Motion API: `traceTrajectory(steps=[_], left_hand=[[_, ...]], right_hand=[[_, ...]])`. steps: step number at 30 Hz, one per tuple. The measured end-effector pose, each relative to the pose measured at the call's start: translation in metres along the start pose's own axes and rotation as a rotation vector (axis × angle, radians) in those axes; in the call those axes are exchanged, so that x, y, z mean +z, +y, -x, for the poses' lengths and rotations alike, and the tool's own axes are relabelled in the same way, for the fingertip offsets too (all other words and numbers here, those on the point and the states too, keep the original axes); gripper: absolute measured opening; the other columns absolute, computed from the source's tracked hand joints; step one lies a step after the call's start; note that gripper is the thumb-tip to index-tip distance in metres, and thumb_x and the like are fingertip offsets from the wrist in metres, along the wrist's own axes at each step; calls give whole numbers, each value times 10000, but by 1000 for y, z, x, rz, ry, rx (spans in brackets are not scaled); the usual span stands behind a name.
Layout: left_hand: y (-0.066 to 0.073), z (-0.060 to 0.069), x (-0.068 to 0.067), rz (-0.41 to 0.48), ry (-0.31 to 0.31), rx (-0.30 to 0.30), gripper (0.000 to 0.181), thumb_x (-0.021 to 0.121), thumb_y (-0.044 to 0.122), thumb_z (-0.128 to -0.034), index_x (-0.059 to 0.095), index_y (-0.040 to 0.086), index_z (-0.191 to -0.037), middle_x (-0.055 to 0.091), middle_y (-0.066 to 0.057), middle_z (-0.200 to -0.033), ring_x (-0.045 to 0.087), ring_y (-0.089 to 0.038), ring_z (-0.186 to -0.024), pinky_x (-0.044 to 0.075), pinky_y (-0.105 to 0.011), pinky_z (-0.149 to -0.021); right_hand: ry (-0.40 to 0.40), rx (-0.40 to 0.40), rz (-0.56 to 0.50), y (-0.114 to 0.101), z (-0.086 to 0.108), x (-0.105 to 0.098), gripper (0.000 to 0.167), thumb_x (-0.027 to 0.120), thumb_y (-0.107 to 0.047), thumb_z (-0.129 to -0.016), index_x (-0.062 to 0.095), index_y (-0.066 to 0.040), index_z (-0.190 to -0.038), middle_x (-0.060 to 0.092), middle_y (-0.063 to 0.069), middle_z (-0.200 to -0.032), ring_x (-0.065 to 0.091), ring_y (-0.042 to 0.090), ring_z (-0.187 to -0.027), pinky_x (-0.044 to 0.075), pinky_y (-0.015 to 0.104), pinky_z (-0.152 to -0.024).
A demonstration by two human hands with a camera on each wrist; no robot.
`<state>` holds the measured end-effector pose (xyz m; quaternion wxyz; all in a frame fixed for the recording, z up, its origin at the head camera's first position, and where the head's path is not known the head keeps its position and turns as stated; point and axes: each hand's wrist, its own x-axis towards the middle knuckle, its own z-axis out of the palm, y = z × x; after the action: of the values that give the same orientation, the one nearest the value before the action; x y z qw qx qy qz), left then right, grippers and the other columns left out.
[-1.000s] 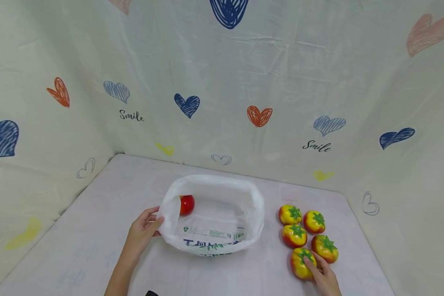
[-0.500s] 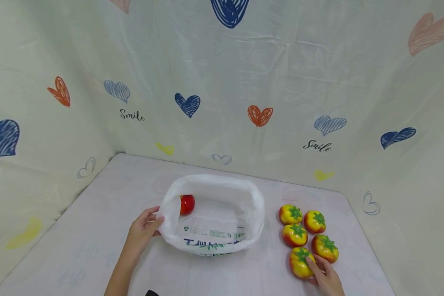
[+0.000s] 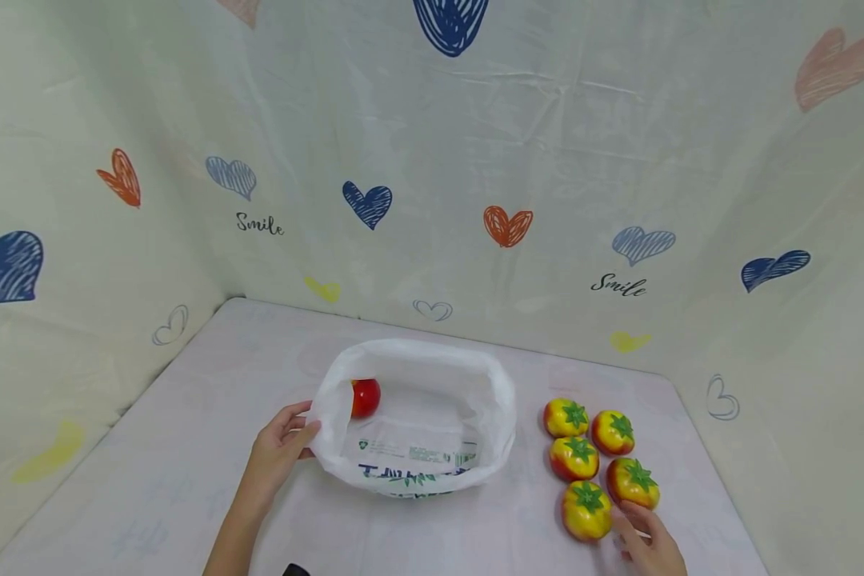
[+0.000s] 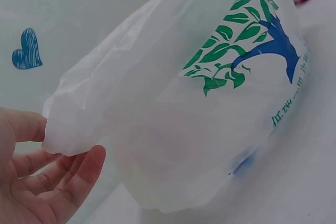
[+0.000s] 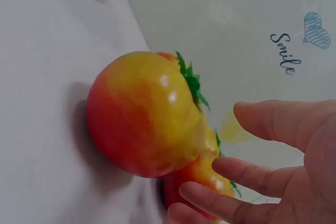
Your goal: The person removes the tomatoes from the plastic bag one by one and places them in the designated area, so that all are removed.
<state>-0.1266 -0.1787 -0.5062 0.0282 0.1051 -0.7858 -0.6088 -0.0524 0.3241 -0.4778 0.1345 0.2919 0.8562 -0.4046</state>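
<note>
A white plastic bag (image 3: 500, 400) stands wide open on the table, with green and blue print on its side (image 4: 236, 51). My left hand (image 3: 277, 450) pinches the bag's left rim between thumb and fingers. Inside, at the left, lies a red round fruit (image 3: 365, 398), partly hidden by the rim. On the right sit several yellow-and-red tomatoes (image 3: 574, 458) with green leafy tops. My right hand (image 3: 650, 540) is just right of the nearest tomato (image 3: 586, 512), fingers apart and holding nothing. In the right wrist view that tomato (image 5: 147, 114) stands clear of the fingertips.
The white-covered table (image 3: 439, 544) meets a pale curtain (image 3: 432, 144) printed with hearts at its back and sides. A small dark object (image 3: 295, 570) shows at the bottom edge. Another tomato (image 3: 632, 483) lies just beyond my right hand.
My right hand has let go of the nearest tomato and drawn back to the right. That tomato has shifted slightly left. The left hand and bag stay put.
</note>
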Motion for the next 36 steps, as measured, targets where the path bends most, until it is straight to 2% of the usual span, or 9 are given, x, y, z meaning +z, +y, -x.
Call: traceTrajectory(steps=[1,3,8,10,16,24,29,32,36], left_hand=[[-10,-5,1,1,6,8,915,523,835,-620,485,220,-1297,572,-97,-1089,643,-158,-822,566,-234,-677],[-14,-7,1,4,13,17,838,551,779,-675,487,220,-1297,577,-95,-1088,644,-166,-823,568,-240,-674],[-14,-7,2,-6,14,42,623,608,570,-812,491,193,-1294,585,-95,-1064,644,-127,-787,563,-226,-651],[-13,-7,3,-12,14,34,596,616,543,-820,492,203,-1294,583,-89,-1062,644,-133,-790,564,-228,-654],[-14,-9,3,-27,22,-17,615,616,594,-789,488,261,-1290,581,-46,-1075,649,-188,-843,569,-251,-691],[-17,-11,3,-32,18,-24,601,608,610,-783,492,288,-1277,576,-30,-1062,649,-193,-845,571,-261,-690],[-26,-16,3,-43,17,-30,592,612,615,-772,489,318,-1269,582,-13,-1066,647,-176,-849,570,-255,-686],[-32,-19,3,-45,18,-26,589,612,616,-773,486,328,-1271,584,-7,-1071,649,-174,-849,570,-255,-690],[-33,-20,3,-53,22,-22,586,607,618,-776,487,331,-1272,584,-3,-1071,651,-170,-843,570,-255,-695]], right_hand=[[22,-2,8,-4,3,-2,948,435,-732,-796,308,32,-1343,437,308,-1237,573,268,-879,538,344,-720],[90,12,17,-6,3,-3,876,434,-703,-819,336,-16,-1353,457,253,-1273,581,223,-864,542,311,-701],[193,-82,-3,-29,19,-6,744,424,-620,-882,392,-40,-1348,486,244,-1292,587,247,-938,547,338,-747],[182,-139,-20,-41,29,-8,741,416,-600,-897,392,-8,-1342,479,274,-1284,569,303,-1003,542,379,-797],[123,-207,-77,-75,51,-8,714,409,-600,-895,417,-35,-1332,499,214,-1318,529,319,-1164,496,390,-931],[100,-347,-69,-105,52,-2,572,479,-527,-910,504,-78,-1262,573,151,-1234,611,172,-963,540,311,-849],[132,-515,-92,-115,44,7,429,526,-433,-921,570,-93,-1180,661,100,-1055,627,188,-882,564,302,-749],[95,-581,-115,-128,49,10,394,540,-399,-923,583,-87,-1161,662,98,-1035,640,189,-880,560,245,-738],[10,-597,-140,-151,59,11,377,560,-374,-916,590,-85,-1157,647,109,-1085,639,181,-937,533,185,-799]])
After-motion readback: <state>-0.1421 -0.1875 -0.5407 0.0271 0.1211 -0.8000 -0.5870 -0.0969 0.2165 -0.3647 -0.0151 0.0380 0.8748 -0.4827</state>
